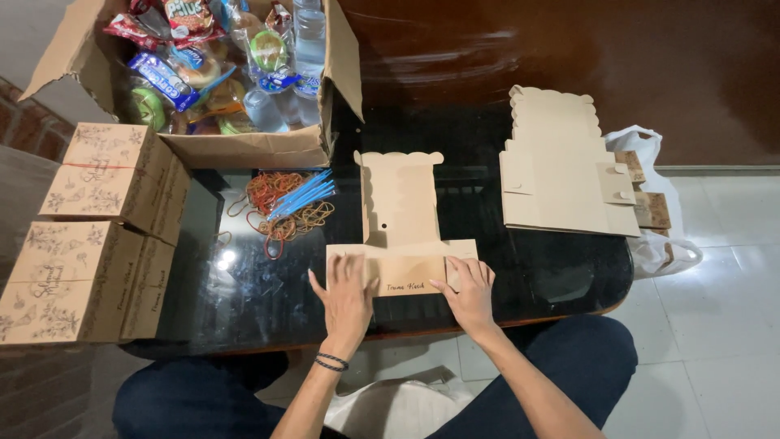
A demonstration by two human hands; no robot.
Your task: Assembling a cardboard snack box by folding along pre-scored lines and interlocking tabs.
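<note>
The left hand lies flat over the near left part of the unfolded cardboard box blank, hiding that corner, and the right hand covers its near right flap. The open carton of snacks is cut off by the top edge, its packets heaped so that the ones beneath cannot be made out. The stacked printed boxes run past the left edge, and the white plastic bag is partly hidden behind the pile of flat box blanks.
</note>
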